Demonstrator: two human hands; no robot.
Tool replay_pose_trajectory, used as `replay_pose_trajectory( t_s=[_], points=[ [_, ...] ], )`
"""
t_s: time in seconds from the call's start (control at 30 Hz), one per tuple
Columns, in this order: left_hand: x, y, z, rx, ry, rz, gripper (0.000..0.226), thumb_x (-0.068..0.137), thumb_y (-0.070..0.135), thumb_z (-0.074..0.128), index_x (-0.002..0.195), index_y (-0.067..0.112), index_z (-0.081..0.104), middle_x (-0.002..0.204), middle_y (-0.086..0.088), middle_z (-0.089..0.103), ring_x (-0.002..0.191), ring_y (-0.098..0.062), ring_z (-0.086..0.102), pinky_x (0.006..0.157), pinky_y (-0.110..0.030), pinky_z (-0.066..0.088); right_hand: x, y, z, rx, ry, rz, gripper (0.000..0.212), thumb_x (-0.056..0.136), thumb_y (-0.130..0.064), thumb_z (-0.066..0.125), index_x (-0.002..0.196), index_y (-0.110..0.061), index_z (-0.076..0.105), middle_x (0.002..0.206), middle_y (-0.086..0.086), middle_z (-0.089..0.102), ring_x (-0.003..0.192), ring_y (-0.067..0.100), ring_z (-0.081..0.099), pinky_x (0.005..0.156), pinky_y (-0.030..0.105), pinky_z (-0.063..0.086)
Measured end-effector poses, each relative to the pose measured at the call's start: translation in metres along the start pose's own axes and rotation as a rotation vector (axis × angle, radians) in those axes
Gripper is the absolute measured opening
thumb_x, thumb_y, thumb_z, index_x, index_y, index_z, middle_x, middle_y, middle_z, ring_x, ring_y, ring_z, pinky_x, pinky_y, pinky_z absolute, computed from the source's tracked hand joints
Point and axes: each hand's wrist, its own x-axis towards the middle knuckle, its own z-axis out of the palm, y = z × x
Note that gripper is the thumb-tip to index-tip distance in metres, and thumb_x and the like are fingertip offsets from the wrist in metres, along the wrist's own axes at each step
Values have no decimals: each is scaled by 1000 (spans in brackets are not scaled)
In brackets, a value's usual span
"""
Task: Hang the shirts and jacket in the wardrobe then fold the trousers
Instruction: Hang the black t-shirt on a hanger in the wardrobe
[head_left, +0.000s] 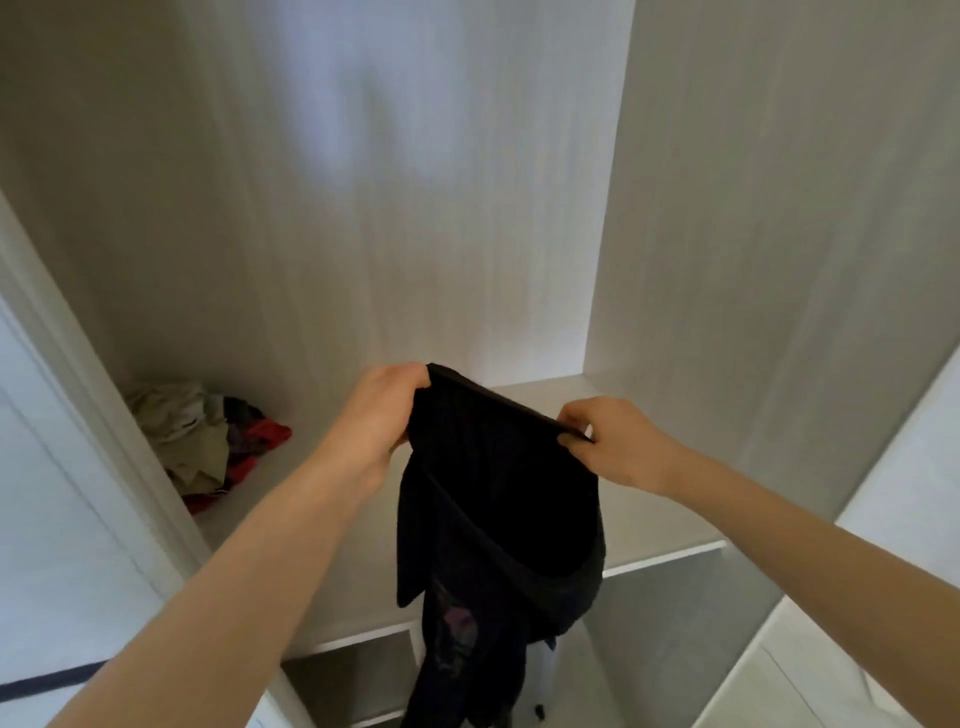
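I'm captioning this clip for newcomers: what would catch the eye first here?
The black garment held up mid-frame, its top edge pinched by the left hand and right hand. Next, the crumpled pile of clothes on the wardrobe shelf at left.

head cam | looks forward and down | close on wardrobe (467, 208) interior

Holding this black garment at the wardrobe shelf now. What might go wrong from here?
The left hand and right hand only pinch the black garment by its top edge; a slip likely drops it. Its lower part hangs past the front edge of the shelf and may snag when lifted. The pile of clothes may crowd folding.
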Motion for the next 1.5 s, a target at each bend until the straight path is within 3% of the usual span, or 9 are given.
replay_pose_trajectory(
  t_s=[0.13, 0.27, 0.43, 0.57, 0.77, 0.93, 1.1, 1.3, 1.5],
  points=[
    [13, 28, -1, -68, 57, -69, 24, 90, 15, 51, 66, 16, 56, 54, 1, 55, 52, -12, 55, 56, -28, 40, 9, 40, -31, 55, 120, 90, 18, 95, -11, 49, 87, -15, 65, 81, 0, 63, 83, 23, 60, 64, 26, 43],
    [18, 49, 1, 334, -13, 63, 22, 88, 26, 67, 73, 11, 68, 68, -2, 67, 63, -15, 65, 63, -26, 44, 22, 59, -76, 316, 295, 109, 26, 93, -18, 54, 71, -3, 58, 66, 11, 59, 69, 30, 57, 69, 42, 49],
    [27, 66, 10, 894, 362, 364, 39, 93, 32, 63, 58, 14, 57, 54, -4, 53, 58, -23, 54, 54, -31, 40, 35, 56, -119, 358, 430, 51, 37, 92, -35, 56, 63, -14, 49, 58, -1, 51, 58, 18, 49, 52, 30, 34],
    [35, 75, 5, 984, 519, 344, 22, 91, 25, 66, 74, 12, 70, 69, -5, 62, 72, -27, 62, 64, -32, 50, 52, 50, -138, 286, 493, -35, 19, 92, -25, 56, 77, -15, 61, 72, 1, 62, 73, 23, 57, 64, 33, 41],
    [42, 91, 3, 397, 432, -37, 20, 83, 18, 79, 84, 3, 66, 60, -10, 71, 56, -15, 70, 53, -26, 58, 83, 55, -156, 399, 499, -58, 8, 86, -19, 60, 78, -22, 62, 76, -4, 65, 72, 15, 61, 60, 28, 44],
    [46, 108, 8, -277, 53, -215, 32, 73, 12, 76, 103, 6, 68, 101, -15, 74, 82, -23, 74, 62, -32, 62, 105, 68, -172, 406, 496, -37, 18, 85, -15, 64, 70, -25, 62, 67, -7, 63, 61, 7, 58, 50, 21, 36],
    [59, 139, 5, -336, -190, -241, 11, 80, 23, 68, 82, 13, 73, 80, -2, 75, 75, -16, 73, 76, -27, 59, 125, 74, -195, 412, 486, 11, 16, 84, -11, 65, 72, -20, 67, 66, -3, 63, 65, 17, 59, 55, 23, 38],
    [81, 186, 3, -368, -132, -86, 11, 81, 24, 66, 82, 13, 67, 78, -3, 73, 73, -17, 70, 79, -29, 56, 137, 65, -216, 383, 428, -23, 16, 84, -13, 69, 69, -20, 67, 64, -2, 65, 58, 14, 60, 52, 22, 45],
    [98, 231, 4, -282, -71, 35, 11, 81, 24, 71, 84, 14, 69, 78, -1, 74, 66, -15, 72, 80, -30, 52, 132, 47, -249, 366, 117, -114, 2, 85, -15, 71, 84, -16, 70, 75, -3, 70, 63, 4, 66, 62, 24, 58]
  ],
)
